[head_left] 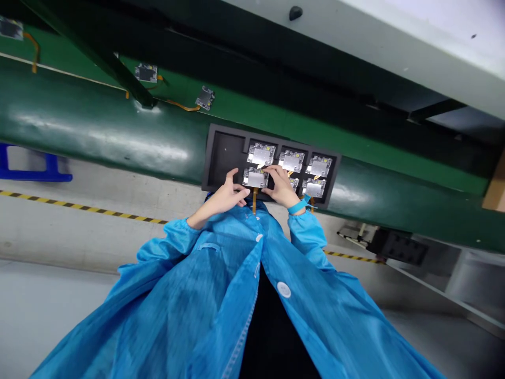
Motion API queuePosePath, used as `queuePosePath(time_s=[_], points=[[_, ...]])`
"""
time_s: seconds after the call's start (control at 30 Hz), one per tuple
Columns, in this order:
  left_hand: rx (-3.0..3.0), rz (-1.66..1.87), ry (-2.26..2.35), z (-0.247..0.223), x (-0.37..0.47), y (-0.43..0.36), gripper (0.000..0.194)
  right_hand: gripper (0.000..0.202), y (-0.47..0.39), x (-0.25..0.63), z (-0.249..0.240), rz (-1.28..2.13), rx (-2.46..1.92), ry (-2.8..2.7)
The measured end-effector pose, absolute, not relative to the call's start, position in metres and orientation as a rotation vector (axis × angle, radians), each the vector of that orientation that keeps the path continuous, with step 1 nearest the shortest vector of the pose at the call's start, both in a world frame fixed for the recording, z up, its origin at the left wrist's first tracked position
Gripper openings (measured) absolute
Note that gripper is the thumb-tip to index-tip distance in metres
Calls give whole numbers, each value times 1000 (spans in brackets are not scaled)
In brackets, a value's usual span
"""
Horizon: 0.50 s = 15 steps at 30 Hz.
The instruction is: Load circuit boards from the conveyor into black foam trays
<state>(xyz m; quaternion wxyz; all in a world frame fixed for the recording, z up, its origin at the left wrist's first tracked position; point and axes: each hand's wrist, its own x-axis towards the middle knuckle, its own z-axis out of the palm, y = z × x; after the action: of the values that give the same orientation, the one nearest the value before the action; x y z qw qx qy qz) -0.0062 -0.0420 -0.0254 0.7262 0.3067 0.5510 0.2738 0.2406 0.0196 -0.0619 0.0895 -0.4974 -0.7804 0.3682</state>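
A black foam tray (225,158) lies at the front edge of the green bench. Several small circuit boards with silver shields sit in two rows in its right part. My right hand (281,187) has its index finger and thumb at the right end of the front-left circuit board (254,178), gripping it at the edge. From this board an orange ribbon cable (254,201) hangs over the tray's front rim. Just left of it, my left hand (229,196) hovers with fingers apart, holding nothing. Fingers of my right hand partly cover another board (293,183).
Further back on the green bench (244,113) lie loose boards with orange cables: one (205,98) behind the tray, one (147,72) by a dark slanted post (118,71). A blue stool (35,166) stands at left, and a pale overhead panel (394,42) spans the upper right.
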Motion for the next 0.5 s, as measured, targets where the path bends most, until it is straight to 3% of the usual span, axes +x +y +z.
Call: queuePosePath(time_s=[0.07, 0.27, 0.37, 0.5], points=[[728, 600, 1164, -22, -20, -39, 88, 61, 19, 240, -61, 1101, -1500, -2323], [969, 853, 1461, -43, -87, 33, 29, 60, 14, 241, -60, 1102, -1522, -2310], [1016, 970, 1749, -64, -124, 92, 20, 58, 12, 241, -60, 1088, -1550, -2294], [1081, 866, 1960, -91, -149, 173, 20, 55, 8, 238, -58, 1063, -1582, -2277]])
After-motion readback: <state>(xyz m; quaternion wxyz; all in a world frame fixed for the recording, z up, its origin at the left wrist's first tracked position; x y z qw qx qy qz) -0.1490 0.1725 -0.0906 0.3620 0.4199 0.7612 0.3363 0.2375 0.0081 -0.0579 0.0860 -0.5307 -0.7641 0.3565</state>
